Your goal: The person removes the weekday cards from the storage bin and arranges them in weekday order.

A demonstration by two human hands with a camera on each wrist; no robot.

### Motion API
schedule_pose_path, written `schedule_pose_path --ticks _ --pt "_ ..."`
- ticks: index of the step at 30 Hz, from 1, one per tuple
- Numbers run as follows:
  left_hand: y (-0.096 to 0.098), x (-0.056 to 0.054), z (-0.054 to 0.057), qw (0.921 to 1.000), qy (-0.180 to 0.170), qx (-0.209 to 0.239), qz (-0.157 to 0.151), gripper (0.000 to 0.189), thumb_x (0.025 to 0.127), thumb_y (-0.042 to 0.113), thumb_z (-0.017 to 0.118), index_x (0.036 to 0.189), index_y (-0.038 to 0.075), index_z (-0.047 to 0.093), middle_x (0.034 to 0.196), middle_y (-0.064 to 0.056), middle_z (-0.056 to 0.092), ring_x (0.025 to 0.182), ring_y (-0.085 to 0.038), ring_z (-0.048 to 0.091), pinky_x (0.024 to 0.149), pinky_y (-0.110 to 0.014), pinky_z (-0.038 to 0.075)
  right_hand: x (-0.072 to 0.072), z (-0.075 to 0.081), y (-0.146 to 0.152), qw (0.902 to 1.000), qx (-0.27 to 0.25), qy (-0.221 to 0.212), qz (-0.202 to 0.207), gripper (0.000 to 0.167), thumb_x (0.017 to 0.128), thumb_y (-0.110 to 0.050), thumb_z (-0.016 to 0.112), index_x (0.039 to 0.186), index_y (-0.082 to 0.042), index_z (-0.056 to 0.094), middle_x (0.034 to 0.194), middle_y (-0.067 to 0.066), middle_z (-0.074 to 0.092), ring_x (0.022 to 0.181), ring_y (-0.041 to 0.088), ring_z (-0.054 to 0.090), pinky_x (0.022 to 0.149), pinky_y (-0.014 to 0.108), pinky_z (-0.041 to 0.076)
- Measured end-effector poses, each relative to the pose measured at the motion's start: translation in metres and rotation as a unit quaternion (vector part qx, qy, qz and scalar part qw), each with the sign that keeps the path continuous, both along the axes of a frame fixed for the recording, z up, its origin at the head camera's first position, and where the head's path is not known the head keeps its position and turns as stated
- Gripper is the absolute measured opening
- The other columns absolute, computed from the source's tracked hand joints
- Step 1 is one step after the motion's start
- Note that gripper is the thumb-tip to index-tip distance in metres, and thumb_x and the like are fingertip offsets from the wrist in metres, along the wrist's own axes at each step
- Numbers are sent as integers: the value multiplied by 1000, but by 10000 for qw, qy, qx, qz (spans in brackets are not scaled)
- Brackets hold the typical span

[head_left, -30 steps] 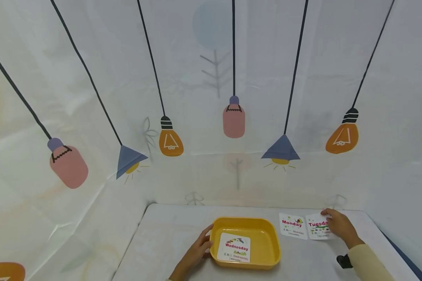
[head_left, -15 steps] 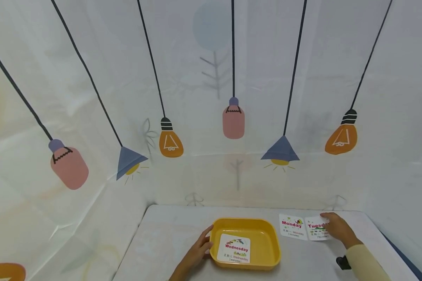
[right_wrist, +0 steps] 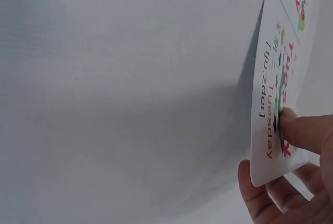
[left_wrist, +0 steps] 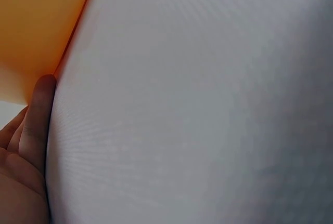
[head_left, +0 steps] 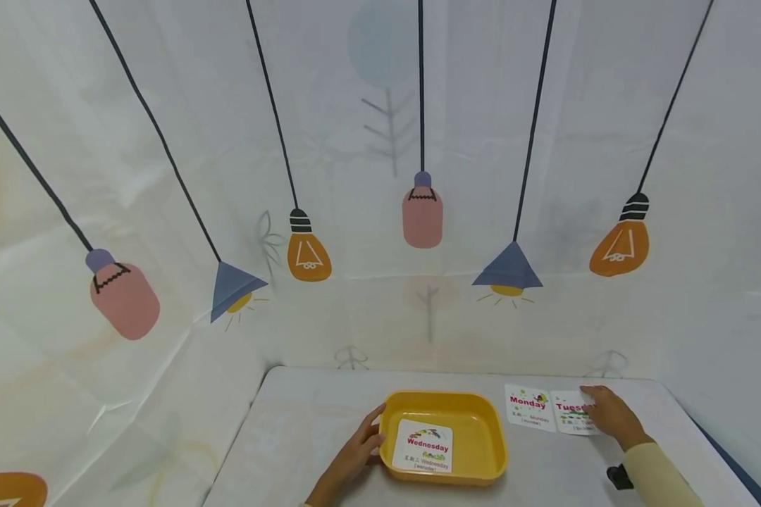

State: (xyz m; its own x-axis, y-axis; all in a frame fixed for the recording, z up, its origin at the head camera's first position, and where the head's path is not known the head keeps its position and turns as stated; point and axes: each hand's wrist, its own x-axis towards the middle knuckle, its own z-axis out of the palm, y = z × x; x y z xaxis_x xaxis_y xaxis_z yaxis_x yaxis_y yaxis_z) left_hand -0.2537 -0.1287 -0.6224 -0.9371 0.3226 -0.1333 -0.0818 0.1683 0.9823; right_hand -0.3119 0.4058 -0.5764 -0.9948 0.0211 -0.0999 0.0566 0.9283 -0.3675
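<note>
My right hand [head_left: 615, 417] pinches the right edge of the white Tuesday card [head_left: 571, 415]. In the right wrist view the thumb presses on the card's printed face [right_wrist: 265, 130] while other fingers lie beneath it; that edge is lifted above the table. Left of it lies the Monday card [head_left: 530, 407], close alongside. My left hand [head_left: 350, 458] rests against the left side of a yellow tray [head_left: 478, 479], fingers fairly straight. In the left wrist view a fingertip touches the tray's outer wall [left_wrist: 41, 21]. Inside the tray, at its left, is the Wednesday card [head_left: 422, 446].
A white table [head_left: 304, 422] carries everything, its far edge against a pale wall sheet [head_left: 368, 310] printed with hanging lamps. A small black object [head_left: 620, 477] is at the right wrist, near the cream sleeve [head_left: 662, 479].
My right hand has shifted very slightly on the Tuesday card. The left hand, tray and other cards stay where they were; the head view sways a little.
</note>
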Motion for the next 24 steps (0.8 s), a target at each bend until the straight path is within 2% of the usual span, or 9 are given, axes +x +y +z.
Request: schedule_pose_path --ticks 6,11,17,24 --pt "0 -1 -1 10000 -23 -17 8 59 102 26 51 157 26 30 146 -30 46 116 -29 62 87 -46 60 -1 -16 -1 9999 -59 -71 -39 49 90 -2 64 133 16 48 122 41 51 102 49 55 90 63 47" --pt "0 -1 0 10000 48 -65 -12 58 103 26 51 157 25 30 146 -30 47 115 -29 62 87 -45 60 0 -18 -3 9999 -55 42 -138 48 91 -3 62 133 15 48 115 41 51 93 48 53 79 57 48" --pt "0 -1 2 9998 124 30 -151 58 104 27 49 158 24 27 146 -30 46 117 -31 61 87 -45 60 -1 -20 -5 9991 140 -93 -385 43 91 -3 62 131 12 53 116 40 51 96 49 51 80 54 47" --pt "0 0 0 9998 135 71 -105 59 104 27 50 159 24 27 146 -31 46 117 -32 61 86 -46 60 2 -21 -10 9977 82 -222 -633 39 93 -4 59 131 7 56 122 41 44 102 56 45 78 57 49"
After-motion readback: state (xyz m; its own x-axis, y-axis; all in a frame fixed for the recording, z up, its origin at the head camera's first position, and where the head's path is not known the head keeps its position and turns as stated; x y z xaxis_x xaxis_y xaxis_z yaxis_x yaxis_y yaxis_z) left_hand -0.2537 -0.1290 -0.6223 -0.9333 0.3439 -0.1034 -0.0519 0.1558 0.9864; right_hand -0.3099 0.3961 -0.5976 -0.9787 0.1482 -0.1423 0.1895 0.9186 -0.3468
